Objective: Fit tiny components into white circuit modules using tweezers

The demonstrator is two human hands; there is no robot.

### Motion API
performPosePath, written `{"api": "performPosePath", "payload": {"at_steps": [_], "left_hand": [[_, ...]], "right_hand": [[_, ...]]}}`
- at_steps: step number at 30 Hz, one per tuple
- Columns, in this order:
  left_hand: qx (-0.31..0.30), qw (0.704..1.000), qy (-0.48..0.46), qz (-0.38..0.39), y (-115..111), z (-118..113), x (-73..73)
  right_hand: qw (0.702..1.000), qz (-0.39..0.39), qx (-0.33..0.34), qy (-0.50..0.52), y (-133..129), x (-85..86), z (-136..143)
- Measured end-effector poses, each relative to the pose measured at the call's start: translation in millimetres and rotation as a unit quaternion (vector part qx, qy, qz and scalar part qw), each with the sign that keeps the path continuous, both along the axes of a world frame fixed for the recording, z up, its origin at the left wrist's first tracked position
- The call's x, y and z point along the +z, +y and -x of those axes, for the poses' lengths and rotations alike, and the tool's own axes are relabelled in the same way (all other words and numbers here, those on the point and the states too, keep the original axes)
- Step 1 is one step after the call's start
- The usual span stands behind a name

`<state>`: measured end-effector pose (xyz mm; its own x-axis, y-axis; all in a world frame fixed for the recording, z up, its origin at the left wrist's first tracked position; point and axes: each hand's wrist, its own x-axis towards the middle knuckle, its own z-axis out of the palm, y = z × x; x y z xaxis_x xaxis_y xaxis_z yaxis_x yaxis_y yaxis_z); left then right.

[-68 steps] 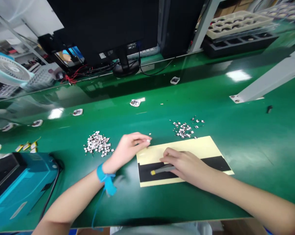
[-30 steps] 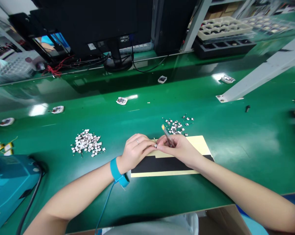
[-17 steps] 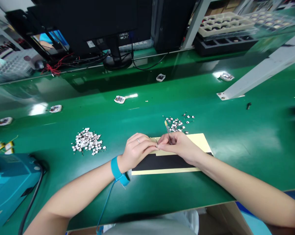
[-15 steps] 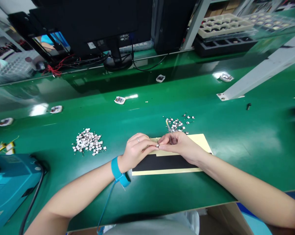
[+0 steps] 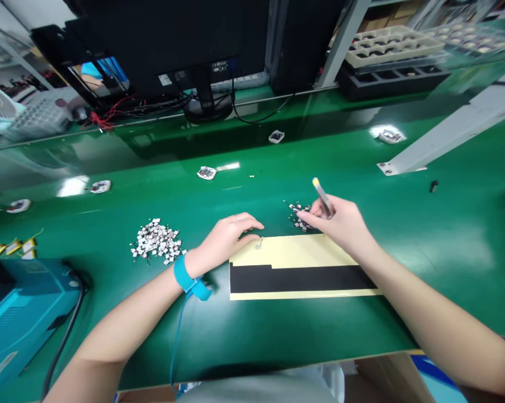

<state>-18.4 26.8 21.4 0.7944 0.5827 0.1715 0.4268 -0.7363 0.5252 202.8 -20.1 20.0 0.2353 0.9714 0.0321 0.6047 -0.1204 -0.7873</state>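
My left hand (image 5: 231, 238) has its thumb and fingers apart, at the upper left edge of a yellow sheet with black strips (image 5: 302, 278). Just by its thumb lies a small part with a thin lead (image 5: 258, 245), on the yellow area. My right hand (image 5: 338, 221) grips metal tweezers (image 5: 321, 196), whose yellow-marked end points up and away. Its fingers are over the smaller pile of tiny parts (image 5: 296, 211), partly covering it; the tweezer tips are hidden. Left of my left hand is a bigger pile of small whitish parts (image 5: 157, 240). A blue wrist strap (image 5: 184, 274) circles my left wrist.
A teal machine (image 5: 26, 319) with a black cable stands at the left. Several white-cased units, one a small open unit (image 5: 207, 173), lie farther back. A monitor stand (image 5: 204, 101) is behind them. A slanted metal post (image 5: 449, 129) meets the bench at the right.
My hands were together over the sheet, pinching a small part. They have separated: the left has opened and the part lies on the sheet. The right has moved to the smaller pile with the tweezers raised.
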Motion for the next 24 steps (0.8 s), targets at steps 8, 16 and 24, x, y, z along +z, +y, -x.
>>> {"api": "performPosePath", "payload": {"at_steps": [8, 16, 24], "left_hand": [[-0.034, 0.988, 0.148, -0.030, -11.8, -4.2, -9.4], [-0.043, 0.995, 0.088, -0.034, -20.0, -10.7, -21.3], [-0.096, 0.981, 0.093, -0.143, -25.6, -11.4, -24.5]], "right_hand": [[0.929, 0.017, 0.287, -0.234, -40.2, -2.4, 35.1], [0.810, -0.101, 0.337, -0.470, -58.6, -12.1, 55.3], [0.811, -0.133, 0.295, -0.488, -62.5, -12.0, 62.0]]}}
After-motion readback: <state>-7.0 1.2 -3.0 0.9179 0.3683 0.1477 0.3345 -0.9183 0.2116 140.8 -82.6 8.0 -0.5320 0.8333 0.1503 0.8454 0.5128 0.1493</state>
